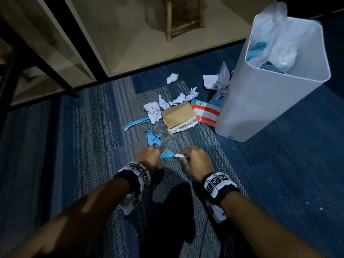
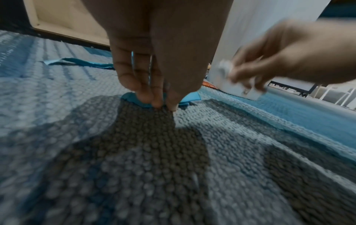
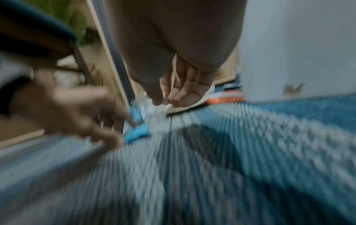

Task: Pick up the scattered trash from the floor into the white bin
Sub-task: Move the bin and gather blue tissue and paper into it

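Low over the blue carpet, my left hand (image 1: 149, 157) pinches a flat blue paper scrap (image 1: 166, 154) against the floor; the left wrist view shows fingertips (image 2: 156, 103) pressing on that scrap (image 2: 131, 97). My right hand (image 1: 195, 160) pinches a small white crumpled scrap (image 1: 179, 155), also seen blurred as the white scrap (image 2: 225, 66). The white bin (image 1: 275, 94) stands upright at the right, holding clear plastic and blue paper. Beyond my hands lie a crumpled blue paper (image 1: 153, 138), a blue strip (image 1: 135, 123), several white paper balls (image 1: 153, 111) and a brown-and-white packet (image 1: 178, 116).
A red-and-white mailer (image 1: 206, 113) lies against the bin's base. Clear plastic film (image 1: 163, 132) lies by the blue paper. A white cabinet frame (image 1: 87, 45) and a wooden stool (image 1: 183, 17) stand at the back. A dark table leg (image 1: 55, 71) is at left.
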A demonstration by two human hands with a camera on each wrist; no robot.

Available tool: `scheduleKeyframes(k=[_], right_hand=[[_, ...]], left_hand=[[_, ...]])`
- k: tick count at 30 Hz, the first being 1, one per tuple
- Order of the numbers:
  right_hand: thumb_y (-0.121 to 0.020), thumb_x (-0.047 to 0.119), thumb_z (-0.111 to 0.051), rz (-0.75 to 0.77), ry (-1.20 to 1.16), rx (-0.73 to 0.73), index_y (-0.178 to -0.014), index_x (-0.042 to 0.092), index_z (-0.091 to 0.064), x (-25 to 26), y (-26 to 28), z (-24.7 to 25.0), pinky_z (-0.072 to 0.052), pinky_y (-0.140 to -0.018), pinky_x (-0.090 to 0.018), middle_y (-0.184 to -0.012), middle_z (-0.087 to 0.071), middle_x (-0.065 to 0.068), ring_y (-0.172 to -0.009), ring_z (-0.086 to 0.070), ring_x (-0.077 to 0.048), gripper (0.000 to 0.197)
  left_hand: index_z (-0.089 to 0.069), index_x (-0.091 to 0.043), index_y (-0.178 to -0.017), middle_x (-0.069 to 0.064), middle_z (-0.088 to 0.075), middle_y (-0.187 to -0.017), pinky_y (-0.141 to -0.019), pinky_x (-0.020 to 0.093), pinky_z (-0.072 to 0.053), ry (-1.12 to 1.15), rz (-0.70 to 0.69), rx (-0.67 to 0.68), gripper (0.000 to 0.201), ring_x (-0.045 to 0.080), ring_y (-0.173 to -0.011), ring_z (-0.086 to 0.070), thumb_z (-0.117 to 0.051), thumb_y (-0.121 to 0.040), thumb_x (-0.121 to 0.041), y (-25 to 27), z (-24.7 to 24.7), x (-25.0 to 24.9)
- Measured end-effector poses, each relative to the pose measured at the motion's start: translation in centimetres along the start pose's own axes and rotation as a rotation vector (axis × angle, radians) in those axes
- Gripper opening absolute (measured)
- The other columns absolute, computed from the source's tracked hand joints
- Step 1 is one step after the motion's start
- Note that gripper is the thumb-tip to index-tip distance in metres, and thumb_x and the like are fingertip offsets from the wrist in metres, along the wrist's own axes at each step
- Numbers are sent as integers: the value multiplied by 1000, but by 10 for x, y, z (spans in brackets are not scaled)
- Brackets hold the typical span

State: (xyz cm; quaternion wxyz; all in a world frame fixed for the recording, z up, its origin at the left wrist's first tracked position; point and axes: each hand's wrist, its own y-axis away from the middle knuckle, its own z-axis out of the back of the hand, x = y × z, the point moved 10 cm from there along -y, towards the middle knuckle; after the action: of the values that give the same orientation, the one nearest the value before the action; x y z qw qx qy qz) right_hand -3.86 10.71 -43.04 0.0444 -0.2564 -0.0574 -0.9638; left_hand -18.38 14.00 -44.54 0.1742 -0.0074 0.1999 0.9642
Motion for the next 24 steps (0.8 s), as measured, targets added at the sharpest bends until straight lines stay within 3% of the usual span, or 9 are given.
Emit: scheduleKeyframes(k=[2, 5, 8, 13, 16, 24], right_hand=[[-91, 22, -67, -19, -46, -107, -92, 17, -69, -2, 2, 23, -43, -64, -29, -92, -64, -5, -80, -62, -29, 5], [-89, 23, -72, -16, -137, -277, -93, 19, -72, -5, 6, 72, -53, -65, -32, -88, -66, -1, -74, -61, -22, 6], [-87, 24, -75, -52, -240, -431, -92, 18, -73, -19, 13, 126, -57, -65, -33, -85, -68, 1, -67, -61, -15, 8], [-86, 23, -77, -34, -272, -649, -89, 16, -73, -29, 43, 215, -56, -62, -33, -80, -68, 3, -63, -62, -13, 8], [-87, 24, -75, 0, -272, -764, -87, 17, -71, -28, 58, 260, -52, -62, -25, -80, -68, 6, -67, -62, -9, 9], [-86, 19, -76, 56, -253, -1024, -90, 14, -73, -19, 82, 360, -45, -63, -13, -77, -63, 6, -63, -58, -9, 7]], left_hand=[[-55, -23, -125, 10, -65, -117, -84, 42, -51, -7, 2, -6, 36, 35, -109, -62, -54, -89, -25, 2, 1, 2], [-60, -19, -108, 11, -66, -111, -81, 40, -51, -7, -11, -28, 21, 35, -103, -63, -55, -89, -27, 4, 13, -3], [-62, -20, -95, 10, -68, -100, -73, 36, -49, 30, -63, -146, 14, 33, -96, -65, -57, -89, -31, 7, 46, -22], [-66, -24, -87, 2, -70, -80, -63, 32, -45, 167, -187, -436, 7, 30, -80, -65, -65, -85, -29, 13, 145, -64], [-68, -24, -86, -5, -69, -72, -63, 33, -53, 269, -271, -569, 8, 24, -70, -64, -69, -83, -32, 14, 206, -93], [-70, -24, -84, -13, -62, -62, -60, 28, -52, 437, -474, -915, 11, 12, -58, -59, -66, -82, -34, 41, 353, -173]])
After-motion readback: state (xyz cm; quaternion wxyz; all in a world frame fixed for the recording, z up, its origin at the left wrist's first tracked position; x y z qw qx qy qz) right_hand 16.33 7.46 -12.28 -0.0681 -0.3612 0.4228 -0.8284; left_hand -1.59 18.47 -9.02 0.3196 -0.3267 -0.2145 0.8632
